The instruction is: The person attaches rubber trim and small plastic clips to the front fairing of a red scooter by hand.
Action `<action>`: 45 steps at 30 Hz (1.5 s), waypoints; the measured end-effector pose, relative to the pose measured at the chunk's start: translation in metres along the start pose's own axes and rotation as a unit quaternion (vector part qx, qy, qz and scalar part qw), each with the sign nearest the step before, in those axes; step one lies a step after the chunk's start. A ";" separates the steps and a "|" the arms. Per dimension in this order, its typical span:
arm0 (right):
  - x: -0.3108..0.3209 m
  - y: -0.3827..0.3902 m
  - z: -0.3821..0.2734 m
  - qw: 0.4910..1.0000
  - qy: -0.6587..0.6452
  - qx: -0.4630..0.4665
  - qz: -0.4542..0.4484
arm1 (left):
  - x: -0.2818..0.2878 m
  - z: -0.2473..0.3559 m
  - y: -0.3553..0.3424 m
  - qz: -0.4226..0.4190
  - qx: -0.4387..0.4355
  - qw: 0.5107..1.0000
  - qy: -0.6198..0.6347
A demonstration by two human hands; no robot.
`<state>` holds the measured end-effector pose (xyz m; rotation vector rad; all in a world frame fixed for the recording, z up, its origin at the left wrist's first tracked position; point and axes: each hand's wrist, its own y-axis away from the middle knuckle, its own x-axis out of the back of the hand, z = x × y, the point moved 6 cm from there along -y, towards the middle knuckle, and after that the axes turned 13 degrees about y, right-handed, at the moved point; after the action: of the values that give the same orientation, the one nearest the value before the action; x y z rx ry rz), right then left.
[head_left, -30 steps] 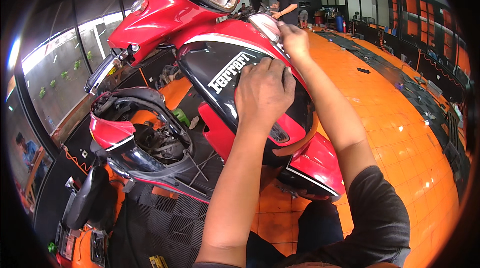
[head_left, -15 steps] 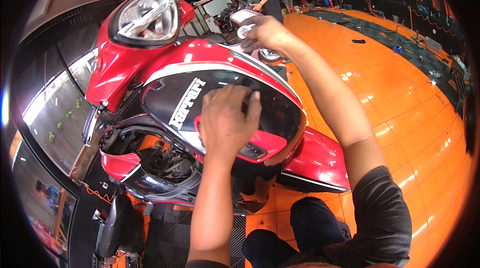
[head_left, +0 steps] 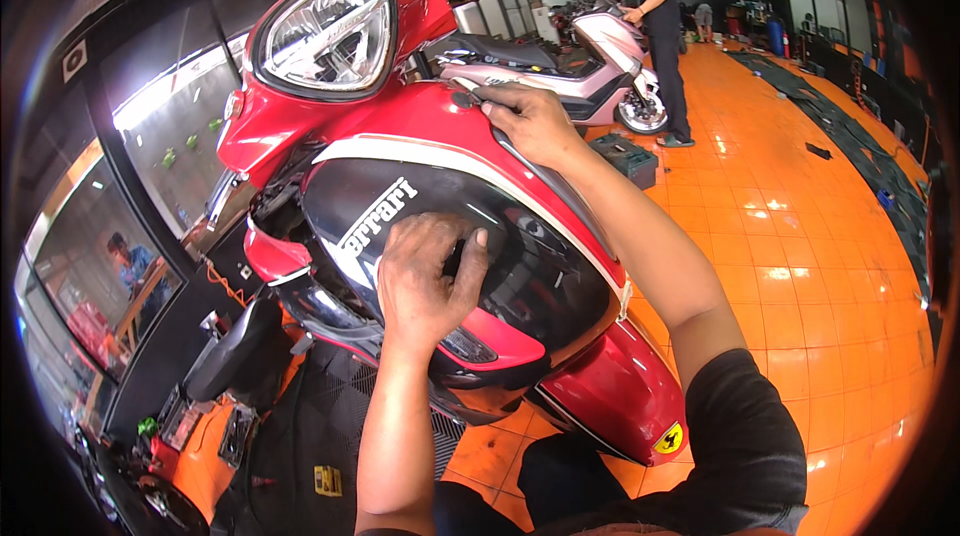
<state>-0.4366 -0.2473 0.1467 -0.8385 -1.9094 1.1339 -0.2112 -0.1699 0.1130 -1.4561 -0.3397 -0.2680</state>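
Observation:
A red scooter stands in front of me; on its side is a glossy black panel (head_left: 530,256) with white lettering and a cream stripe. My left hand (head_left: 425,276) rests on that panel, thumb apart, fingers bent and palm down. Farther up, my right hand (head_left: 530,121) is at the red front cover (head_left: 400,114), fingers pinched at its edge beside a small dark round spot (head_left: 462,100). What those fingers grip is too small to make out. The large headlight (head_left: 325,36) sits left of my right hand, and the red front fender (head_left: 625,391) is lower right.
A person (head_left: 660,26) in dark clothes stands by a pink scooter (head_left: 610,61) at the back. A dark toolbox (head_left: 625,158) sits on the orange tiled floor (head_left: 760,336). At left are a loose black seat (head_left: 235,351) and a small yellow box (head_left: 327,481) on dark matting.
The view has shifted and turned. My right hand has come down to the red cover; the white round piece seen in its fingers no longer shows. My left hand stays on the black panel.

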 end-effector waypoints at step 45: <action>0.025 0.039 -0.049 0.950 0.117 0.207 0.201 | -0.026 -0.081 -0.092 -0.041 0.160 0.985 0.042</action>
<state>-0.4010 -0.1911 0.1343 -1.0908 -1.2715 1.5338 -0.2649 -0.2606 0.1815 -1.1138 -0.3578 -0.3253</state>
